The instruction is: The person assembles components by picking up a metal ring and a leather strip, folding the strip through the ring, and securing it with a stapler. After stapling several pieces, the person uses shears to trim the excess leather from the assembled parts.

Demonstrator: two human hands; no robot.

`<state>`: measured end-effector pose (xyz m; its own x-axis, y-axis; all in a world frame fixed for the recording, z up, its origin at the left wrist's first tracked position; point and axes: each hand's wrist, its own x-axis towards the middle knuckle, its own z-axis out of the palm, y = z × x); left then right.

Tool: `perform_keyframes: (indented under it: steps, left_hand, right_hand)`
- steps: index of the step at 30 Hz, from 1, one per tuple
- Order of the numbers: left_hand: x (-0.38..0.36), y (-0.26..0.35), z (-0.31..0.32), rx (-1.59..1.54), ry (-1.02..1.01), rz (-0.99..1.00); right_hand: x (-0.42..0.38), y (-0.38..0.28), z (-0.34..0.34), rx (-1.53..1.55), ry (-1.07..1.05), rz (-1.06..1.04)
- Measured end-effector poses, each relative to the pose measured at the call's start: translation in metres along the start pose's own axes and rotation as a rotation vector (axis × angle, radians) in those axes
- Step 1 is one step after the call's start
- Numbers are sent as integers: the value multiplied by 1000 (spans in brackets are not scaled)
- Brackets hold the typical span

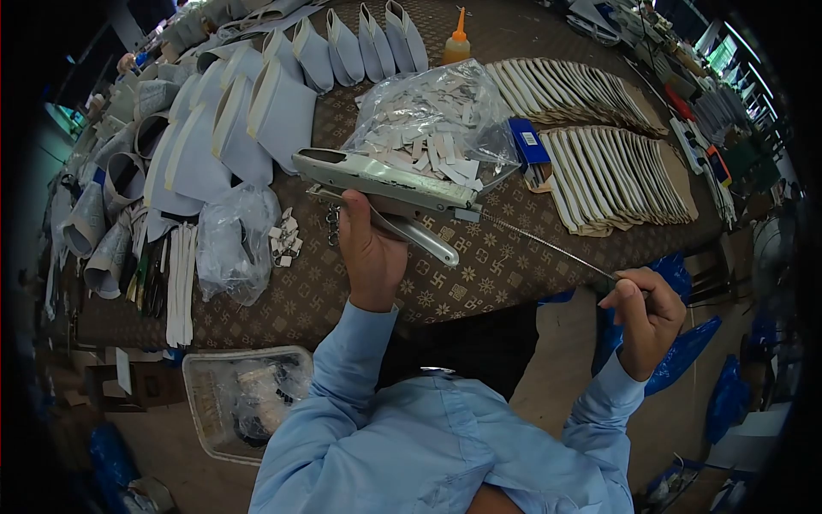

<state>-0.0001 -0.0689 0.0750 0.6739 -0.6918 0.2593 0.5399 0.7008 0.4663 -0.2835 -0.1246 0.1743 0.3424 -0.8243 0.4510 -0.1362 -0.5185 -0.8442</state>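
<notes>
My left hand (371, 253) is wrapped round a worn metal stapler-like hand tool (390, 182), its lower lever angled down to the right. From the tool's right end a thin spring-wound rod (548, 243) runs down to the right. My right hand (644, 315) pinches the rod's far end. Behind the tool, a clear plastic bag (437, 107) holds many small whitish strips. A small heap of pale pieces (286, 237) lies left of my left hand, near a crumpled clear bag (238, 244).
Rows of white folded pieces (282, 111) stand at the left and back. Stacked brown-edged pieces (616, 180) lie right, near a blue packet (528, 141). An orange-capped bottle (457, 43) stands behind. Below the patterned table (479, 283) sits a white basket (201, 403).
</notes>
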Motion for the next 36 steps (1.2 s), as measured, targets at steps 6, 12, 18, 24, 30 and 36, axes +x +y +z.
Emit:
perform_keyframes:
  steps: [6, 12, 18, 24, 30, 36]
  left_hand:
    - [1, 1, 0, 22, -20, 12]
    - [-1, 1, 4, 2, -3, 38]
    - [-1, 2, 6, 26, -15, 82]
    - [0, 3, 8, 30, -19, 99]
    - [0, 4, 10, 31, -6, 94]
    - [0, 4, 10, 55, -28, 110]
  right_hand:
    - [0, -1, -1, -20, 9, 11]
    - [-1, -1, -2, -35, 23, 1]
    - [0, 3, -2, -3, 17, 12]
    - [1, 5, -3, 28, 29, 58]
    - [1, 10, -3, 57, 19, 57]
    - [1, 12, -4, 27, 24, 56]
